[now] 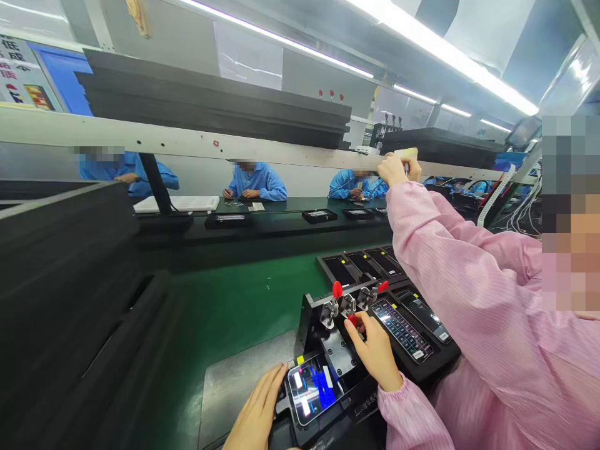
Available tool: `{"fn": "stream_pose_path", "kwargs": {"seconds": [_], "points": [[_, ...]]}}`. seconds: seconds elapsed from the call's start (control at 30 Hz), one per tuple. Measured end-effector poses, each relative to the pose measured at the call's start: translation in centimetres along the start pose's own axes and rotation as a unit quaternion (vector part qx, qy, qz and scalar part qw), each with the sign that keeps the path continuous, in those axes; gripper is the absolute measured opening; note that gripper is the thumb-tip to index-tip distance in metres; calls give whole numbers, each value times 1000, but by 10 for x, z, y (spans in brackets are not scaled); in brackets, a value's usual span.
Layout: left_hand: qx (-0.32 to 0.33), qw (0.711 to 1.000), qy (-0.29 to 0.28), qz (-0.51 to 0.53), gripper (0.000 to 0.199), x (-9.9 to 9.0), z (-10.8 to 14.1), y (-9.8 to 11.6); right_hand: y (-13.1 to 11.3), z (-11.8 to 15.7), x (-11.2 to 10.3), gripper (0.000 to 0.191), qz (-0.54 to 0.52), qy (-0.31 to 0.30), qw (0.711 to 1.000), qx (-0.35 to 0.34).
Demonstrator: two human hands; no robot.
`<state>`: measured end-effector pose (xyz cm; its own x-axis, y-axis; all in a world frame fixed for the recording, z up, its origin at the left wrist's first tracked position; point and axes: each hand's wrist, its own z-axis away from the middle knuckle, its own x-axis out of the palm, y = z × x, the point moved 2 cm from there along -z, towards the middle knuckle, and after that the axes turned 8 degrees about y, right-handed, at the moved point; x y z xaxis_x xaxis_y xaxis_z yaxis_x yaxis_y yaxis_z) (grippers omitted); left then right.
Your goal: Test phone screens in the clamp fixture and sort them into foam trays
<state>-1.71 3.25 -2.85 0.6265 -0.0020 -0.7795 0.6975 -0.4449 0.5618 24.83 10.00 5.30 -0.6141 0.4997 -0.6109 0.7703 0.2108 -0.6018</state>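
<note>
My left hand [260, 406] lies with its fingers stretched out along the left edge of a black test fixture [359, 409]. In the fixture lies a phone [312, 389], its lit screen showing blue scribbled lines and white patches. A yellow tab [300, 360] sticks out at its upper edge. My right hand [375, 351] is closed, thumb and fingers pinching the red handle [351, 320] of the middle toggle clamp. On either side of it stand two more clamps with red-tipped levers [337, 290]. A metal plate [338, 351] sits below the clamps, beside the phone.
Right of the fixture, a black foam tray [434, 365] holds phones, one with a grid screen [403, 330]. Another phone tray [323, 262] lies behind. A co-worker's pink sleeve [450, 256] reaches across to a shelf [281, 153]. Black foam stacks [60, 300] stand left.
</note>
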Motion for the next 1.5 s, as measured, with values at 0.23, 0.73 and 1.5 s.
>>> {"fn": "stream_pose_path", "kwargs": {"seconds": [0.23,0.73,1.5], "points": [[-31,999,-21,-19,99,-6,-5,3,-1,4,8,29,84,2,996,-18],[-31,999,-25,-26,98,-4,-3,-1,-2,5,10,28,85,-2,996,-17],[-29,1000,-8,-4,99,-5,-1,3,-5,5,6,31,93,1,995,-17]]}}
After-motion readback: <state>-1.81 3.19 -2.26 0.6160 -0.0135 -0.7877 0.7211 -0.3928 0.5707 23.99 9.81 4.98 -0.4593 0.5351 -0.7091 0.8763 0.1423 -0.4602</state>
